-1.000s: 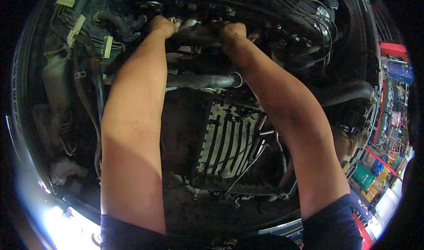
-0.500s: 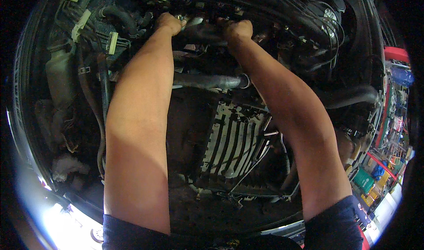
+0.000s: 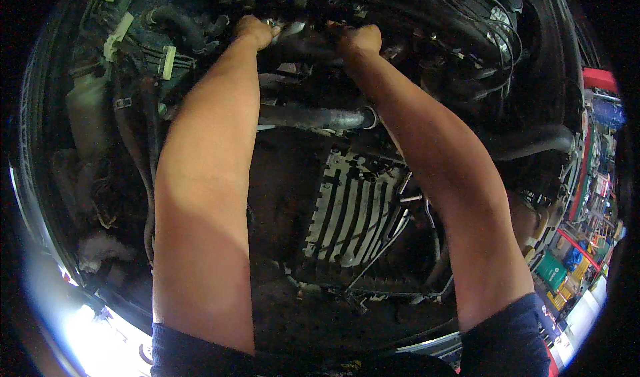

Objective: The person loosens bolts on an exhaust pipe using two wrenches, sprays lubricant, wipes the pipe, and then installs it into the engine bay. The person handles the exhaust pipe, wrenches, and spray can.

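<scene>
Both bare arms reach to the far side of a dark engine bay. My left hand [image 3: 255,32] is curled among the parts there, with a small shiny spot at its fingers. What its fingers hold, if anything, cannot be made out. Just right of it lies a pale, shiny metal part [image 3: 293,28]. My right hand [image 3: 363,39] is closed at about the same depth, its fingertips lost in shadow against dark parts. Between and below the hands runs a thick grey hose [image 3: 313,118] with a clamp [image 3: 370,118] at its right end.
A ribbed metal box [image 3: 347,210] sits low between my forearms. Yellowish clips [image 3: 119,37] hold lines at the left, near a reservoir-like part [image 3: 90,120]. Another hose [image 3: 533,144] curves at the right. Beyond the right edge stands a green container [image 3: 551,271] among shop clutter.
My view has shifted slightly, and my left forearm sits a little further left in it. Both hands stay at nearly the same places, still curled.
</scene>
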Available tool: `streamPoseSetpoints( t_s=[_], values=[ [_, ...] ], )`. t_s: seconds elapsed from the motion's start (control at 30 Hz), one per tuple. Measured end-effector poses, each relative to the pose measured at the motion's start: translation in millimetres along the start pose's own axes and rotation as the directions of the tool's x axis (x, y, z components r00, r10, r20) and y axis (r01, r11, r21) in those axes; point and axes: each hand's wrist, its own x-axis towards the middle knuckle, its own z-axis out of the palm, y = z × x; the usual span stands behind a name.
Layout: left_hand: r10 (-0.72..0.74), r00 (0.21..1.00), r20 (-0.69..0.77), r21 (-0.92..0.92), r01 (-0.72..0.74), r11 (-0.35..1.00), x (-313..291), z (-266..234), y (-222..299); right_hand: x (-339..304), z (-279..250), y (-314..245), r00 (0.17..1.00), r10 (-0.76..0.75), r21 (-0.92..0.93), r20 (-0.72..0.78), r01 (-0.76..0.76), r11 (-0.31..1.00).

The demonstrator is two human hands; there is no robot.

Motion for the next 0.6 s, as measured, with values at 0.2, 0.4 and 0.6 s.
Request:
streamPoseSetpoints(
  t_s=[0.2,0.4,0.6],
  values=[
    [-0.024,0.998,0.06,0.013,0.023,1.0,9,3,-5,10,7,-7,0.858,0.51,0.717,0.055,-0.389,0.579],
    [-0.011,1.0,0.021,0.036,0.011,0.999,27,20,-13,-6,17,-7,0.959,0.248,0.546,-0.136,-0.136,0.826],
    [0.059,0.997,0.043,0.078,-0.063,0.995,31,19,-15,-5,-5,-4,0.979,0.196,0.521,0.058,-0.197,0.83]
  ],
)
